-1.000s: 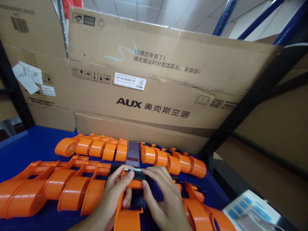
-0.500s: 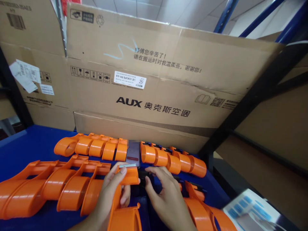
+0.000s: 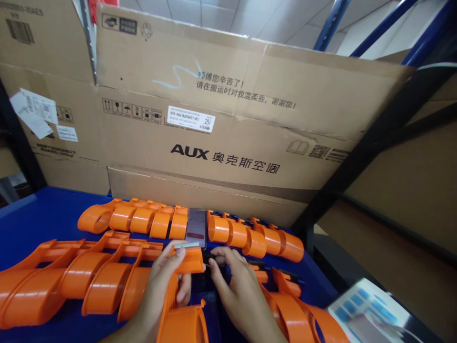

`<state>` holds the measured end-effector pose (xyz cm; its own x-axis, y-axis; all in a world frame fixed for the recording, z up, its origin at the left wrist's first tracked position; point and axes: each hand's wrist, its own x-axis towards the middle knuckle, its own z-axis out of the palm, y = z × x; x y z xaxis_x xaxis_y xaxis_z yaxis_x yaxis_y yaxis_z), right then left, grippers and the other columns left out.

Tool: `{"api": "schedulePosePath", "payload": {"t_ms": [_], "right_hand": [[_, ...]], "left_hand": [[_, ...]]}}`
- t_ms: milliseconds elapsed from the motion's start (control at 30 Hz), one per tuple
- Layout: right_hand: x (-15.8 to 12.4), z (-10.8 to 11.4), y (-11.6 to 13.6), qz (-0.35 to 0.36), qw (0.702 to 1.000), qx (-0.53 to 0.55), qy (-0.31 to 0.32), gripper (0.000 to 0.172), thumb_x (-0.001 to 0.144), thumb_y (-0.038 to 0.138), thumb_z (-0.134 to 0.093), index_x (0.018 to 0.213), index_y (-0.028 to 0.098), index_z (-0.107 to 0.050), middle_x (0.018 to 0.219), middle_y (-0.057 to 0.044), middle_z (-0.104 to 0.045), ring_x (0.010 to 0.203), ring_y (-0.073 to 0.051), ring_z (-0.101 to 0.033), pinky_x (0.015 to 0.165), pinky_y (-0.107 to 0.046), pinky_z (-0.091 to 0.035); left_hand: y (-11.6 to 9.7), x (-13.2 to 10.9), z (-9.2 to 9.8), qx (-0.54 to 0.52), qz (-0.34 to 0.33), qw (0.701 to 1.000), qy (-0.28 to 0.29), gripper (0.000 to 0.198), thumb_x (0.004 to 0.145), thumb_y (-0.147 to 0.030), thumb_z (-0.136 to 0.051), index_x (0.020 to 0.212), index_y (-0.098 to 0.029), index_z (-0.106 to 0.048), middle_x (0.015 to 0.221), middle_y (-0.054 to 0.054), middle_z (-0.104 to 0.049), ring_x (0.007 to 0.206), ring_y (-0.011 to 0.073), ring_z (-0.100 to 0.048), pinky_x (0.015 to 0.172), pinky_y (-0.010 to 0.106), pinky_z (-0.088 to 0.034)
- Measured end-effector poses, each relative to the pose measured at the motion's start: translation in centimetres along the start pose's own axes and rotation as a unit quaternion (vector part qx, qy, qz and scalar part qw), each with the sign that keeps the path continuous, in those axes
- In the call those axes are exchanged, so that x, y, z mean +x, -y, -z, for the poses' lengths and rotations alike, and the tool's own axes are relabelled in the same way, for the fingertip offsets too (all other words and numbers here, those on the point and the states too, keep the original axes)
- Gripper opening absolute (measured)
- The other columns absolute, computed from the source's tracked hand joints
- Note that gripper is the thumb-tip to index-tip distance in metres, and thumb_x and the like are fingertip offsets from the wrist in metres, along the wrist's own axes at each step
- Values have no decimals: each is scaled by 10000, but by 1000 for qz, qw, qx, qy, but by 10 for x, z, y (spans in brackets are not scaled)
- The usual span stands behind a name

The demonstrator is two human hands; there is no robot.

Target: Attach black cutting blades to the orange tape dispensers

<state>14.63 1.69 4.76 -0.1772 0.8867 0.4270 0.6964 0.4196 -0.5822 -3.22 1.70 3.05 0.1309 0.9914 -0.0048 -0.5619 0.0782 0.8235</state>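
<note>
My left hand (image 3: 167, 271) is wrapped round an orange plastic tape dispenser (image 3: 191, 259), thumb on top. A pale serrated blade strip (image 3: 187, 245) runs along its upper edge, and its curved ring (image 3: 183, 326) hangs down towards me. At the dispenser's right end sits a small black part (image 3: 207, 257). My right hand (image 3: 239, 281) pinches this part between thumb and forefinger; its far end is hidden by the fingers. Whether it sits inside the dispenser or only against it, I cannot tell.
Rows of orange dispensers (image 3: 107, 286) lie to the left on the blue surface (image 3: 32, 209). Others with black pieces (image 3: 255, 243) lie to the right. A phone (image 3: 196, 226) stands between the back rows, before a large cardboard sheet (image 3: 228, 128). A white-and-blue printed sheet (image 3: 371, 309) is at lower right.
My right hand has moved slightly left, and its parted thumb and forefinger have closed on the black part. The left hand still holds the dispenser in nearly the same place.
</note>
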Motion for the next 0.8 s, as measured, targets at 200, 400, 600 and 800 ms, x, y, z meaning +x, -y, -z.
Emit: {"api": "schedulePosePath", "payload": {"t_ms": [200, 400, 600, 800], "right_hand": [[4, 4, 0, -7, 998, 9, -58, 127, 1014, 291, -573, 1110, 246, -642, 1028, -50, -722, 971, -239, -707, 871, -365, -553], [0, 4, -1, 1, 1000, -18, -20, 166, 989, 232, -580, 1142, 254, -640, 1067, -56, -690, 1041, -255, -671, 927, -402, -531], [0, 1, -6, -5, 999, -39, 1, 191, 1005, 245, -545, 1172, 267, -634, 1107, -66, -684, 1065, -273, -640, 930, -436, -495], [2, 4, -3, -27, 996, -81, 9, 136, 968, 229, -584, 1076, 258, -662, 1028, -53, -707, 1026, -293, -629, 881, -449, -453]], "left_hand": [[-3, -3, 0, 6, -6, 1000, 2, 426, 829, -648, -722, 768, -231, -664, 347, -52, -500, 292, 104, -348, 388, 236, -309], [-4, -1, 1, 9, -14, 1000, 6, 431, 876, -645, -672, 807, -220, -650, 354, -63, -502, 302, 98, -371, 383, 207, -312], [0, -1, 3, 6, -18, 1000, 18, 403, 893, -604, -675, 827, -208, -634, 361, -74, -506, 293, 90, -369, 372, 194, -319], [0, 1, 5, -6, -19, 999, 28, 409, 914, -595, -662, 860, -190, -656, 356, -74, -496, 299, 98, -403, 368, 190, -317]]}}
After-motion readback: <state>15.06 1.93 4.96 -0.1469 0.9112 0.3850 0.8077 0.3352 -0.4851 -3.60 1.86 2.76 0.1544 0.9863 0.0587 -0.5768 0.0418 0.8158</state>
